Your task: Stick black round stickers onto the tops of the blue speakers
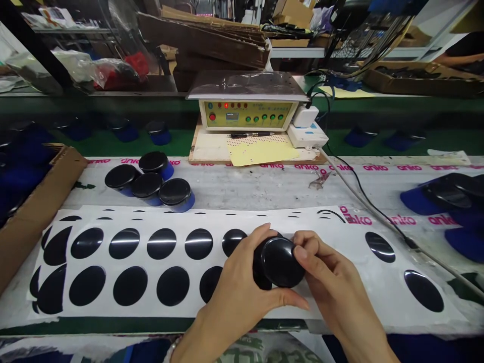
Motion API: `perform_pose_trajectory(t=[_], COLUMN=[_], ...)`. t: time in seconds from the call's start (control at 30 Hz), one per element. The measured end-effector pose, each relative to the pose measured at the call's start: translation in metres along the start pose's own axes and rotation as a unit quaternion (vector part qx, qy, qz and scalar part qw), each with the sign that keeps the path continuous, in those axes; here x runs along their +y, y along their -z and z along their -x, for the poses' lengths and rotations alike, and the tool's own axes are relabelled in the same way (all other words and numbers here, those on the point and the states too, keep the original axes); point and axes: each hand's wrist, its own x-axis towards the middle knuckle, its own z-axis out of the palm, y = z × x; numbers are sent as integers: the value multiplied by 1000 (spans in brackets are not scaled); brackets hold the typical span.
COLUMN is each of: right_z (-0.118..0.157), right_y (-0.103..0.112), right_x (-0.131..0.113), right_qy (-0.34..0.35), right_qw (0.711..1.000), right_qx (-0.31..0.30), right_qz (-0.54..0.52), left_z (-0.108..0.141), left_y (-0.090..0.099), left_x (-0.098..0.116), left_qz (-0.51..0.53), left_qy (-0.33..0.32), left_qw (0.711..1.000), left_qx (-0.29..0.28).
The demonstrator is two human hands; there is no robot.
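Note:
My left hand (pixel 230 287) is wrapped round a dark, round-topped piece (pixel 259 272), which it holds above the sheet. Over its top lies a glossy black round sticker (pixel 283 262), slightly off to the right. The thumb and fingers of my right hand (pixel 336 277) pinch that sticker's right edge. Beneath both hands spreads a white backing sheet (pixel 336 242) with rows of black round stickers (pixel 173 286). Beyond it, left of centre, stand several blue pieces with shiny black round tops (pixel 176 191). The body of the held piece is mostly hidden by my fingers.
A control box (pixel 245 116) with buttons and a lit red light stands at the back on a wooden board (pixel 212 146). Cables (pixel 363 191) run down the right side. A cardboard box (pixel 41 196) of blue pieces is at left; more blue pieces (pixel 438 194) lie at right.

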Motion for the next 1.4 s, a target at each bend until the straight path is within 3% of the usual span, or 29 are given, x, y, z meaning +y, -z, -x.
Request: perform_pose_trajectory(t=[0.17, 0.37, 0.63, 0.9, 0.97, 1.07, 1.17, 1.23, 1.33, 1.4], right_z=[4, 5, 3, -3, -3, -5, -12, -18, -20, -18], right_y=[-7, -11, -8, 1, -1, 0, 19, 45, 94, 123], right_x=[-7, -14, -12, -13, -19, -31, -42, -47, -50, -50], right_qy=[-3, 43, 51, 98, 119, 152, 133, 117, 49, -6], right_qw=[999, 989, 990, 979, 961, 887, 820, 798, 778, 788], right_qx=[40, 56, 35, -47, -43, -32, 10, 100, 215, 243], right_qz=[11, 128, 127, 174, 245, 435, 557, 583, 589, 565], left_z=[0, 2, 0, 1, 0, -3, -1, 5, 7, -8], left_y=[1, -1, 1, -1, 0, 2, 3, 1, 9, 30], left_x=[0, -2, -1, 2, 1, 3, 7, 10, 11, 16], left_qz=[4, 4, -16, -54, -87, -162, -264, -325, -376, -402], left_qy=[28, 28, -5, -10, -60, -162, -191, -201, -230, -223], left_qw=[1000, 1000, 1000, 998, 994, 974, 945, 923, 896, 888], left_qx=[-5, -1, 6, 3, 7, -1, -21, -39, -55, -23])
